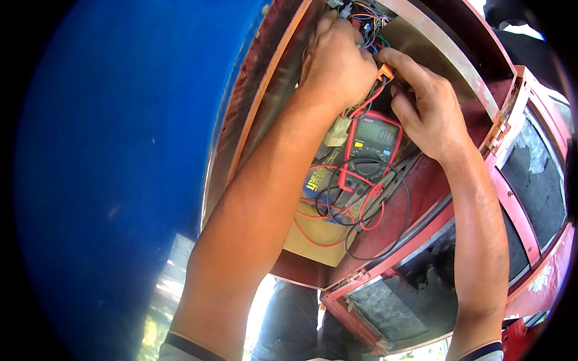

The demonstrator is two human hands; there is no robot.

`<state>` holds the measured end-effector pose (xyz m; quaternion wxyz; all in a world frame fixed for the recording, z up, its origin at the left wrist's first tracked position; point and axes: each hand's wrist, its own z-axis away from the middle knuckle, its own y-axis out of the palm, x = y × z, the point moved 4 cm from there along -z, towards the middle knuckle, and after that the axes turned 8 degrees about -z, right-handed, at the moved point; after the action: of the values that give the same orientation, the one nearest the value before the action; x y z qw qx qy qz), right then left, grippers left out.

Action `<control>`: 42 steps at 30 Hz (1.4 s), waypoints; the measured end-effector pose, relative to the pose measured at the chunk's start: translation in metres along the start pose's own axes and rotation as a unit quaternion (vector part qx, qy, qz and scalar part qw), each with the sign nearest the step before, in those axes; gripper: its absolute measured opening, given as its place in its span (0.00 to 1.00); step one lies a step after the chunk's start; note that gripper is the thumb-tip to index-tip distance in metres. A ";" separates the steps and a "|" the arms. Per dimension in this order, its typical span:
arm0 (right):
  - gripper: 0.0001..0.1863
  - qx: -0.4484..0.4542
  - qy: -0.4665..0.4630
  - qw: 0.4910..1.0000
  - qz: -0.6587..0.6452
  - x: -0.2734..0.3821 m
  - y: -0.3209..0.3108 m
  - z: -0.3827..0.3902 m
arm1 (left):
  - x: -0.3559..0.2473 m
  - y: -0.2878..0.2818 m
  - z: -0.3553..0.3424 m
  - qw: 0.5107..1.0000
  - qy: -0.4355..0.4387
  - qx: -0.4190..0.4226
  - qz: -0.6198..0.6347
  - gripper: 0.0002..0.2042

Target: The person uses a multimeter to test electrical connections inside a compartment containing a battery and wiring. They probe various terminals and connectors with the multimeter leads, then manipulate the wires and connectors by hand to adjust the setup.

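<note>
My left hand [342,63] is closed, back upward, among the wires inside a red metal compartment. What its fingers grip is hidden behind the hand. My right hand [430,105] has its bent fingers around an orange connector [385,73], with the thumb held apart below. Red and black leads run down from that connector. Just under my hands lies a red-rimmed multimeter [371,144] with a grey display and a round dial. Its red and black test leads [380,221] are looped loosely over the lower part of the compartment.
A bundle of coloured wires [374,23] fills the compartment's far end. A whitish plug [338,131] sits beside the meter, above a blue-and-yellow labelled object [314,182]. A blue panel [120,168] rises at left. Red-framed hinged panels [506,186] stand at right.
</note>
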<state>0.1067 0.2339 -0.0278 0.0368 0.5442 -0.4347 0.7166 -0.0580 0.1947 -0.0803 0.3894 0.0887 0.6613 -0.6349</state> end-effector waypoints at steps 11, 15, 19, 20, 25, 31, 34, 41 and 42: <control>0.28 -0.003 0.014 1.000 -0.020 0.001 -0.004 0.000 | 0.007 -0.004 0.007 0.983 0.027 -0.027 0.182 0.08; 0.27 0.001 0.027 0.999 -0.029 0.005 -0.003 -0.001 | 0.017 -0.004 0.002 0.961 0.001 0.003 0.277 0.07; 0.26 0.005 0.030 0.999 -0.026 0.005 -0.004 -0.002 | 0.013 -0.002 0.005 0.956 -0.044 -0.087 0.278 0.10; 0.26 0.005 0.031 0.999 -0.028 0.005 -0.004 -0.002 | 0.015 0.002 0.007 0.953 -0.066 -0.111 0.274 0.10; 0.25 0.002 0.038 0.999 -0.034 0.003 -0.004 -0.001 | 0.016 0.011 0.002 0.963 -0.137 -0.112 0.204 0.19; 0.26 0.010 0.046 0.998 -0.047 0.005 -0.005 -0.004 | 0.027 0.012 -0.016 0.943 -0.120 0.081 0.299 0.31; 0.28 0.009 0.029 0.998 -0.048 0.005 -0.005 -0.002 | 0.025 0.013 -0.015 0.910 -0.155 0.114 0.366 0.28; 0.26 0.015 0.051 0.998 -0.026 0.004 -0.006 -0.002 | 0.009 -0.005 0.013 0.979 -0.068 -0.068 0.179 0.12; 0.26 0.017 0.053 0.998 -0.019 0.006 -0.006 -0.003 | 0.005 -0.009 0.019 0.984 -0.043 -0.095 0.147 0.12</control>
<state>0.1056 0.2372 -0.0193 0.0645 0.5142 -0.4095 0.7508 -0.0595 0.1739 -0.0741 0.5131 0.1204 0.6812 -0.5081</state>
